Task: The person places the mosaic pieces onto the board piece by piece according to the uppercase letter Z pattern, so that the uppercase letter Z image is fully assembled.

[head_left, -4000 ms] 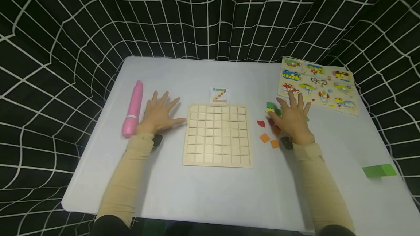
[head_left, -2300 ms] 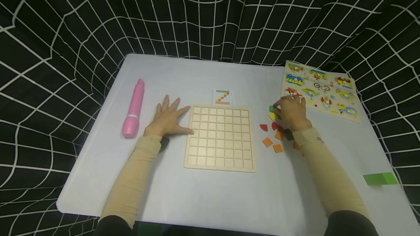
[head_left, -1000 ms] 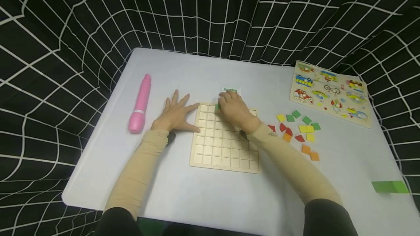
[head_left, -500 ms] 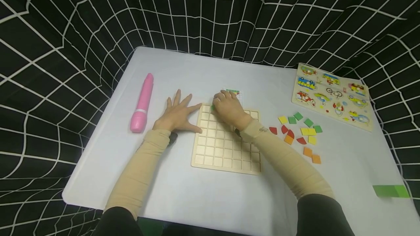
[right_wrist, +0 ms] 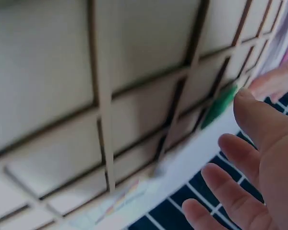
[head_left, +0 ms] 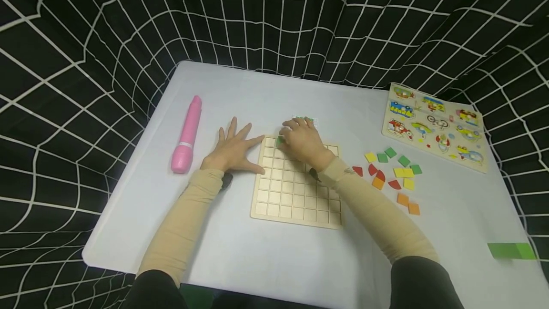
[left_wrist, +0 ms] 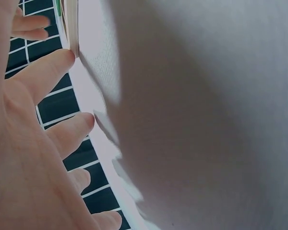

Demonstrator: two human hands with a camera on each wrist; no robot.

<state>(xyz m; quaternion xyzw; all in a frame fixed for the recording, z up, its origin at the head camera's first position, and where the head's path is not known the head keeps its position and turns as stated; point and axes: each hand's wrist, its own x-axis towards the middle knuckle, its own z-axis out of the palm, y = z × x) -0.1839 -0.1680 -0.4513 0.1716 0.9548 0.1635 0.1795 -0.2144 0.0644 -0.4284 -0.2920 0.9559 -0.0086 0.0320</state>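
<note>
Head view: left hand (head_left: 231, 154) splayed against the left edge of board (head_left: 286, 187), holding nothing; right hand (head_left: 305, 143) has thumb touching green tile (right_wrist: 218, 109) at far row's second cell, pinch unclear, so square it before pressing flat.

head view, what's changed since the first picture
The right hand took a green tile from the loose tiles leftward to the far row of the board. The left hand moved to the board's left edge. The pink wand, picture puzzle and green block stayed.

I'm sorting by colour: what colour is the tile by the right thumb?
Green tile, clearest in the right wrist view.
</note>
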